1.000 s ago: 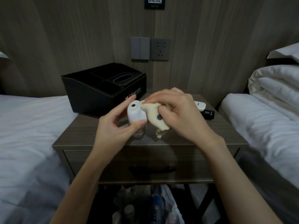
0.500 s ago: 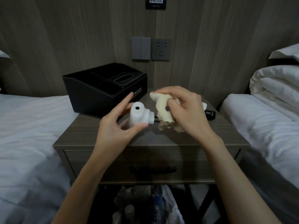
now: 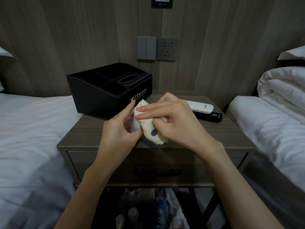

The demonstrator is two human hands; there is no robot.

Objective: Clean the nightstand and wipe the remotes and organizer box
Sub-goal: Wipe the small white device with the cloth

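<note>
Above the wooden nightstand (image 3: 85, 138), my left hand (image 3: 118, 131) holds a small white device (image 3: 134, 126), almost fully hidden by cloth and fingers. My right hand (image 3: 178, 123) presses a cream cloth (image 3: 148, 128) with a dark dot over that device. A black organizer box (image 3: 102, 95) stands at the nightstand's back left. A white remote (image 3: 201, 107) lies at the back right, on or beside a black remote (image 3: 209, 116).
White beds flank the nightstand at left (image 3: 33, 138) and right (image 3: 272, 129). A bag with bottles (image 3: 158, 210) sits under the nightstand. A wall switch (image 3: 146, 47) and socket (image 3: 167, 49) are on the wood panel behind.
The cloth in my right hand has moved left and now covers the white device, which was exposed before. Both hands have drawn together.
</note>
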